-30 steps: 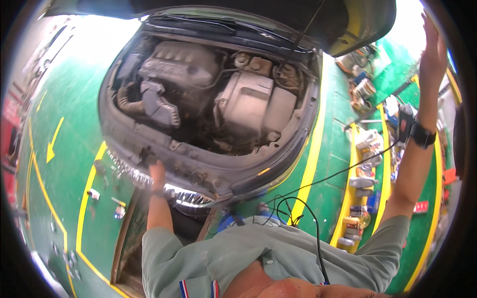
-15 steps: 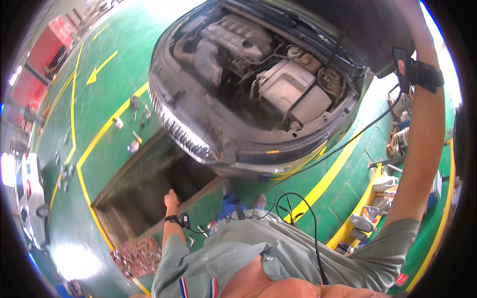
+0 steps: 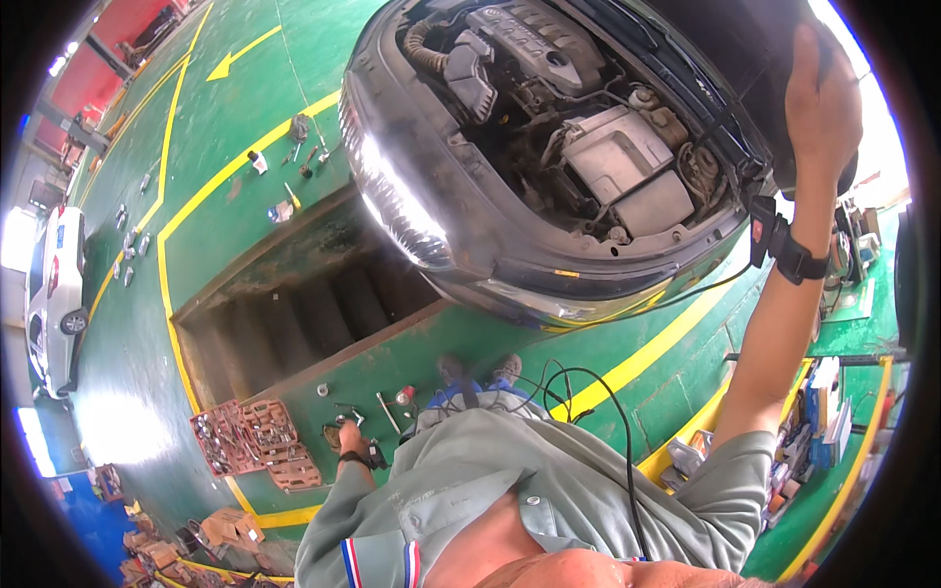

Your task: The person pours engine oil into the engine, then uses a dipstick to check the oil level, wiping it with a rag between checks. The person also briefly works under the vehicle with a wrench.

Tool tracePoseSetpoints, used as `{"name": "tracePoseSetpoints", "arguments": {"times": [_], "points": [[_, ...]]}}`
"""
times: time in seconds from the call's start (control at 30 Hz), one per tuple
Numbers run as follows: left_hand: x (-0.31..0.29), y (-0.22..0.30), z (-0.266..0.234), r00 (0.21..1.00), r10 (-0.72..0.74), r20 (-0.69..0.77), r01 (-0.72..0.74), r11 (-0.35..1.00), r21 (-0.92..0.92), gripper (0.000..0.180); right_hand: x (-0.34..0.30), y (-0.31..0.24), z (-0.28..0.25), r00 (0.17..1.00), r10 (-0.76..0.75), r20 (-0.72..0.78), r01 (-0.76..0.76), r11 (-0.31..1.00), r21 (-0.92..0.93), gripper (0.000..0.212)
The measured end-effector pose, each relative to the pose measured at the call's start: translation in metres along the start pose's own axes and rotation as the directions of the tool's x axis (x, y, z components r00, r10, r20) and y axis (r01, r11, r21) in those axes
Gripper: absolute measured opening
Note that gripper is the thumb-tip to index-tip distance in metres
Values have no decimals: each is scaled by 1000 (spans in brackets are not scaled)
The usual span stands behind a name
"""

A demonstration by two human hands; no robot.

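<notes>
1. While an open tool case [image 3: 223,436] lies left of the dark car [image 3: 510,218], the left hand [image 3: 350,436] hangs low, nearer the car; its grip I cannot tell.
2. Over the car's right, the hood [image 3: 750,54] stands raised.
3. Right of the car's engine, the right hand [image 3: 823,110] overlaps the hood, fingers upward; grip unclear.
</notes>
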State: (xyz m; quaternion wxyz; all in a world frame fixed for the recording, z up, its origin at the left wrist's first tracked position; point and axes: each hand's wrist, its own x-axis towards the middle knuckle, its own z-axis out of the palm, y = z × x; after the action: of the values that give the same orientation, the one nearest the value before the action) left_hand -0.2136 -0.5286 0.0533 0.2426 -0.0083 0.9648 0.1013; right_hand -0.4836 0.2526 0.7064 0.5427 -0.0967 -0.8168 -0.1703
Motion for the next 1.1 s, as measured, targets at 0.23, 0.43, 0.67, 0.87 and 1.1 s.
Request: {"name": "tracePoseSetpoints", "arguments": {"times": [0.23,0.43,0.67,0.87,1.1], "points": [[116,88,-88,650,-711,269,576,231,-784,48,-62,-53,-19,993,104,59,-107,993,50,46],[116,57,-76,721,-646,250,560,331,-759,47,-182,-138,-22,995,-100,24,90,961,262,62],[44,49,-51,600,-728,332,616,156,-772,49,-358,-196,-39,773,-288,566,-34,871,490,54],[-39,11,-19,369,-823,433,662,-95,-744,47,-386,-187,-40,698,-148,701,-422,706,569,25],[-154,58,46,245,-817,521,362,-422,-831,31,-382,-203,-27,656,-239,716,-481,599,640,16]]}}
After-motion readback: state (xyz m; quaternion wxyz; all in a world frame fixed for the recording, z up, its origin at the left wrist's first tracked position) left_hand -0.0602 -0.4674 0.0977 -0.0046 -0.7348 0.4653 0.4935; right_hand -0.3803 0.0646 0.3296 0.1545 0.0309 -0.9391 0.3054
